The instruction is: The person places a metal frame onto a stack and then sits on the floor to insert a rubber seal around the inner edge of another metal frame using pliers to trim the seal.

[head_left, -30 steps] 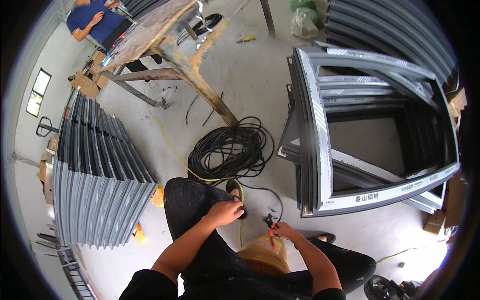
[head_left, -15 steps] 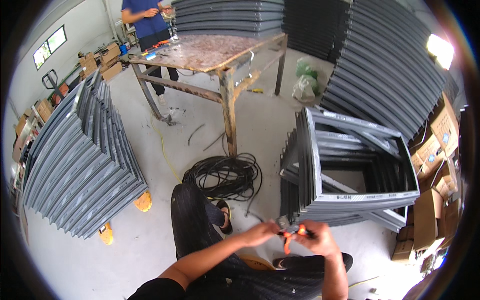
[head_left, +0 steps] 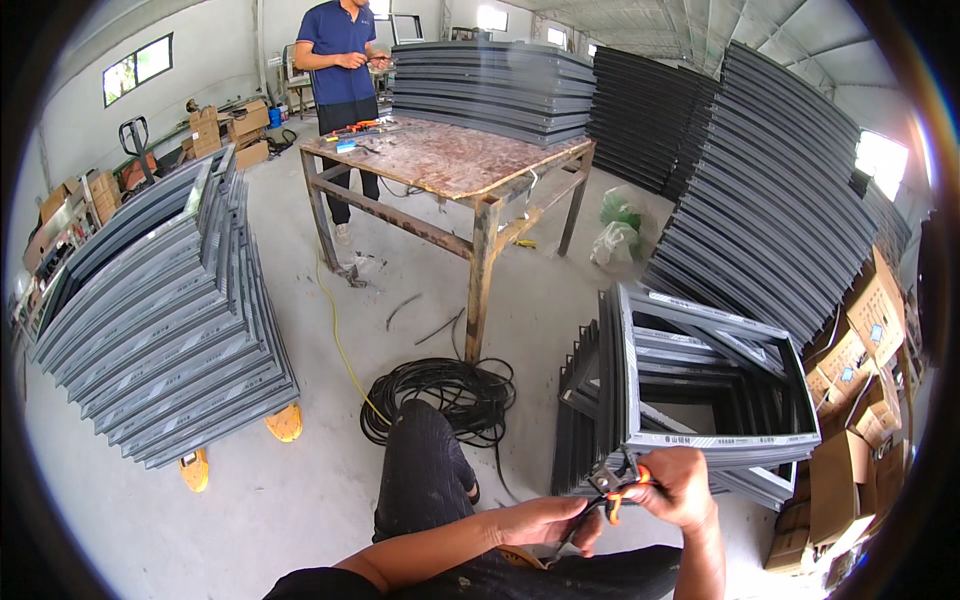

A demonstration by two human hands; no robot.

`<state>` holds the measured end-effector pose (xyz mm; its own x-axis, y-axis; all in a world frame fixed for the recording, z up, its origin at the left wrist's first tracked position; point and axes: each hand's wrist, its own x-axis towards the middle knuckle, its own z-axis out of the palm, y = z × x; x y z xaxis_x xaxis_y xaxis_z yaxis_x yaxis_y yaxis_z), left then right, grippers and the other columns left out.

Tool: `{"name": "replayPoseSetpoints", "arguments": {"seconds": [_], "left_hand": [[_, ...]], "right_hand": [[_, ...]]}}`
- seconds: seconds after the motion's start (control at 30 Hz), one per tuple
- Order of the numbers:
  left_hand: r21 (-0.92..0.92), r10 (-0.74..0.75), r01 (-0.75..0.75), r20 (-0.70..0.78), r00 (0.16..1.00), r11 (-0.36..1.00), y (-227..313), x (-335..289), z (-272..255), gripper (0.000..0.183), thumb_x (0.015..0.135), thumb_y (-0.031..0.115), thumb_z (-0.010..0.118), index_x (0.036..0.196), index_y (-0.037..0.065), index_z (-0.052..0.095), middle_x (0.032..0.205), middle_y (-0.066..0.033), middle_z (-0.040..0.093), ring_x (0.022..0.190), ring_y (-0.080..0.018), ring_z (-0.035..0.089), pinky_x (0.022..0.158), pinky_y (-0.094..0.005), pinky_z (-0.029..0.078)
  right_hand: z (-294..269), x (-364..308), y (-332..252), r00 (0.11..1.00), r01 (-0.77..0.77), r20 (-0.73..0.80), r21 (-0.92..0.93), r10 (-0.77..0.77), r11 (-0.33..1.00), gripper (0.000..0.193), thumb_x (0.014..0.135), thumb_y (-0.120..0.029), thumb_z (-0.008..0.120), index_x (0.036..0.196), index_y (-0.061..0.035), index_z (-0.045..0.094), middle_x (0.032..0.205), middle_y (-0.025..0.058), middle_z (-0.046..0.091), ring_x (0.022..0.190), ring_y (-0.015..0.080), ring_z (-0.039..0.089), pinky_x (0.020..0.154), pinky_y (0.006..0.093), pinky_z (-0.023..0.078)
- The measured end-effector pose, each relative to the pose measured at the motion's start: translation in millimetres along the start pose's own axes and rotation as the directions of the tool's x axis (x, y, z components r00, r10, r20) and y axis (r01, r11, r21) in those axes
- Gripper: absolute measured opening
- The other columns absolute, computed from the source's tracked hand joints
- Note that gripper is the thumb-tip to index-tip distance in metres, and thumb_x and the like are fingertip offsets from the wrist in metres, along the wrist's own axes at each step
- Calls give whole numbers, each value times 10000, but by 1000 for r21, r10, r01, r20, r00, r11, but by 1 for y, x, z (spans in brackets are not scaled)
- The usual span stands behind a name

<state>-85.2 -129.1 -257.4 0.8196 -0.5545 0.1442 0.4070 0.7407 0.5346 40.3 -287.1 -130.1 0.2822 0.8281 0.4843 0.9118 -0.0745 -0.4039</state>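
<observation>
Smooth grey floor (head_left: 330, 490) is leaving us open room before the scuffed, brown-topped table (head_left: 440, 165). Right of the table and nearer us, straight-edged grey frames (head_left: 720, 440) are standing stacked, crowding our right side. Black cable coil (head_left: 465, 385) is lying by the table's near leg. Well in front of the table, our right hand (head_left: 678, 487) is curling firmly round orange-handled pliers (head_left: 606, 482); our half-curled left hand (head_left: 548, 522) is holding black cable (head_left: 574, 533) just beneath.
</observation>
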Motion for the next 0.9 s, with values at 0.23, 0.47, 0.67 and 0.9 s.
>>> {"name": "replayPoseSetpoints", "arguments": {"seconds": [0.23,0.47,0.67,0.9], "left_hand": [[209,85,-70,-64,994,975,39,-34,-20,532,988,415,388,1301,-14,430,815,-79,573,833,-189,560,812,-324,430],[-104,264,-318,-352,898,943,37,-26,-76,417,976,288,468,1278,1,493,1032,-141,640,986,-257,617,935,-388,459],[85,364,-361,-404,839,929,32,-24,-61,300,955,246,532,1158,27,568,1156,-98,586,1103,-197,546,975,-351,421],[351,365,-205,-487,793,914,24,-16,-44,372,963,292,517,1219,24,545,1253,-88,540,1191,-195,479,1053,-340,327]], "right_hand": [[13,-46,18,765,-213,-345,662,544,719,453,814,-426,686,939,-5,574,740,74,595,593,149,537,522,259,407],[122,-100,46,877,-158,218,972,429,-172,759,635,-696,692,919,-9,533,578,23,396,407,109,324,335,243,215],[166,-95,12,596,-278,375,926,710,-256,330,743,-233,763,938,-30,592,704,40,535,506,99,419,465,232,348],[153,-62,-4,607,-497,348,867,714,0,202,698,-15,788,804,-62,623,716,-29,612,577,57,534,551,199,431]]}}
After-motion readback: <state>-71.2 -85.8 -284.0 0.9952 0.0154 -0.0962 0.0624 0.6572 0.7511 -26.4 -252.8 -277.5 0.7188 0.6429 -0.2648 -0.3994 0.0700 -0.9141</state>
